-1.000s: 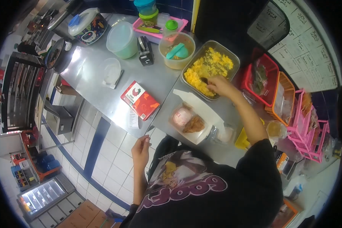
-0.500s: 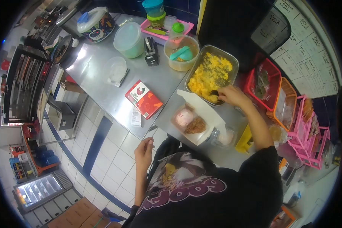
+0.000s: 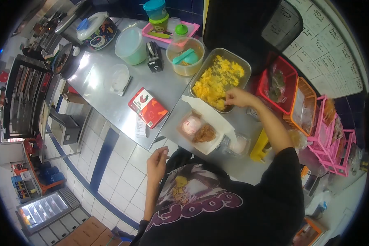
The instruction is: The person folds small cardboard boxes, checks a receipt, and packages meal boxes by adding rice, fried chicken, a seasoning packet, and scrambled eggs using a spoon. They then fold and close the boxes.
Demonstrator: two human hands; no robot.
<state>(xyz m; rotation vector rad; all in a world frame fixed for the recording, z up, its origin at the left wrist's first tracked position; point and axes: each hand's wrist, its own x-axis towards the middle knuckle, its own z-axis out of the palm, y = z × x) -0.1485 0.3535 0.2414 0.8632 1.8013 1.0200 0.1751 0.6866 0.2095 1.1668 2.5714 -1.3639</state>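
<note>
My right hand [image 3: 238,97] is over the near right corner of a metal pan [image 3: 248,78] of yellow scrambled egg [image 3: 218,78]. Its fingers are closed in a pinch; whatever they grip is hidden against the egg. Just below stands an open white takeaway box [image 3: 212,111] holding a round paper-wrapped bundle [image 3: 191,125] and a piece of fried chicken [image 3: 204,133]. My left hand [image 3: 156,163] hangs in the air off the table's front edge, fingers curled, with nothing visible in them. A closed red and white box [image 3: 155,114] lies nearest to it on the table.
Behind the pan's left side stands a clear tub [image 3: 185,70] with a turquoise scoop [image 3: 185,56]. A red basket [image 3: 290,98], an orange basket [image 3: 300,123] and a pink rack [image 3: 322,135] line the right. A yellow object [image 3: 260,146] and a clear plastic pack [image 3: 236,145] sit near the takeaway box.
The view has shifted, so the table things appear slightly farther left. My right hand remains at the pan's near corner; the dark thing seen at its fingertips before is now hidden. My left hand stays curled.
</note>
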